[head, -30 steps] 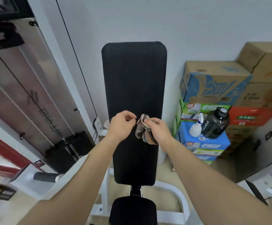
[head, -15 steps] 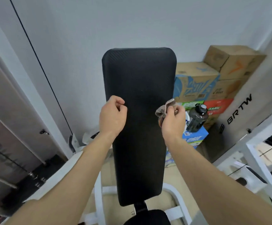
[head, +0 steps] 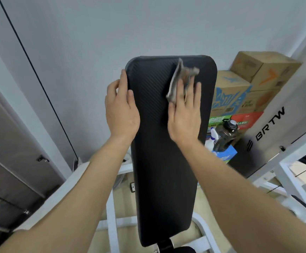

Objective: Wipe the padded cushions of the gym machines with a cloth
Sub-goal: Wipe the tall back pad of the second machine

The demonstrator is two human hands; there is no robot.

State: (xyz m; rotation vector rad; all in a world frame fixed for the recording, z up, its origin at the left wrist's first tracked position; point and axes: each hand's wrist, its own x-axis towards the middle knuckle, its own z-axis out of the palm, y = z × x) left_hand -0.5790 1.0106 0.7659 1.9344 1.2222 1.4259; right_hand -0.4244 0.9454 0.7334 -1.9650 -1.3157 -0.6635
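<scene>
A long black padded backrest cushion [head: 159, 161] stands tilted up in front of me on a white frame. My right hand [head: 185, 114] lies flat on its upper right part and presses a crumpled grey-brown cloth [head: 180, 79] against the padding; the cloth sticks out above my fingers near the top edge. My left hand [head: 121, 108] grips the cushion's upper left edge, fingers wrapped around the side. A second black pad [head: 177, 250] shows just below the backrest at the bottom of the view.
Stacked cardboard boxes [head: 254, 77] stand to the right against the wall. A dark water jug [head: 227, 134] and a white spray bottle [head: 212, 137] sit on a blue box [head: 225, 155]. A white machine frame [head: 291, 172] is at right, a dark panel [head: 11, 161] at left.
Both hands moved up the backrest. My left hand opened and took hold of the left edge. My right hand flattened the cloth onto the upper padding.
</scene>
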